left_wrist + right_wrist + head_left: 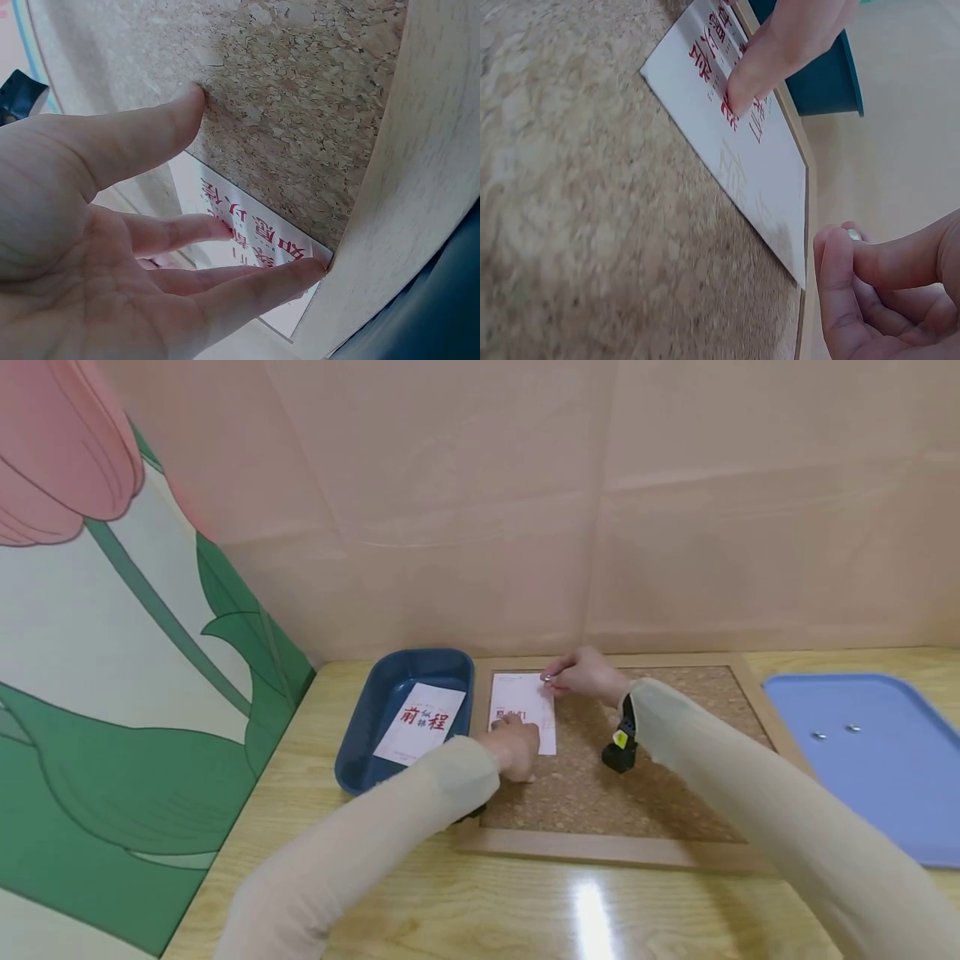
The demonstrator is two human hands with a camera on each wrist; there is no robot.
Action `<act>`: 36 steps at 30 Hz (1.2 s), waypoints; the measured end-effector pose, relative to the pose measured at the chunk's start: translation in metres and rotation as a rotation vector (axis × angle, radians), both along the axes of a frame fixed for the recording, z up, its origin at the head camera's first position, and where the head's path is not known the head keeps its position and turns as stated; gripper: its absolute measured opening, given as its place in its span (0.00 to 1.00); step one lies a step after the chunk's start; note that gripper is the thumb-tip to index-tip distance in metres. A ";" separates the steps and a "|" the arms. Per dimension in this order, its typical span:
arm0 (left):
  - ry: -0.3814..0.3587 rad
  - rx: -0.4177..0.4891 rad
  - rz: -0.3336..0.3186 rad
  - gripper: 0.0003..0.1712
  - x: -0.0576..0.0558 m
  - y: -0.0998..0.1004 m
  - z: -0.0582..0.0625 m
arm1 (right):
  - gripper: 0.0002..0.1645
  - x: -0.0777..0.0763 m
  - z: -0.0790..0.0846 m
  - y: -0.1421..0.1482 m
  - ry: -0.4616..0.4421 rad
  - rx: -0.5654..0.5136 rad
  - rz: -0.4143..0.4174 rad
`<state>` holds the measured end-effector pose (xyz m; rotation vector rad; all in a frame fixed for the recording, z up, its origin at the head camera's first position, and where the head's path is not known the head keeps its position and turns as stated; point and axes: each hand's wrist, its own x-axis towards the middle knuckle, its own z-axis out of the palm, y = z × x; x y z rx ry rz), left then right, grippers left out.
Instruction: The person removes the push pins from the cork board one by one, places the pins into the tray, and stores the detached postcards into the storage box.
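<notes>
A white card (527,693) with red characters lies flat at the left end of a wood-framed cork board (577,802). My left hand (513,747) rests on its lower part. In the left wrist view, the fingertips (315,268) touch the card near the frame, while the thumb (191,105) sits on bare cork, all fairly straight. At the card's top right corner, my right hand (588,675) pinches a small silver pushpin (853,234) between thumb and forefinger. Its tip is hidden by the fingers.
Left of the board, a dark blue tray (352,743) holds another printed card (422,722). On the right, a light blue tray (877,785) holds two silver pushpins (852,727). A pink cloth backdrop (480,527) hangs behind the wooden table (465,902).
</notes>
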<state>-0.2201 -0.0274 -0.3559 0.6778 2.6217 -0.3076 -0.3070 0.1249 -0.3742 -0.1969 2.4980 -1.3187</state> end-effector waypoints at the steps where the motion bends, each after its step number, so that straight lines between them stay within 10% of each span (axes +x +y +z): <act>1: 0.003 0.000 -0.004 0.34 0.000 0.000 0.000 | 0.15 0.000 0.000 0.001 0.000 -0.001 -0.002; 36: -0.051 0.039 0.026 0.33 -0.005 -0.006 0.003 | 0.17 0.013 0.015 0.040 0.038 -0.020 -0.040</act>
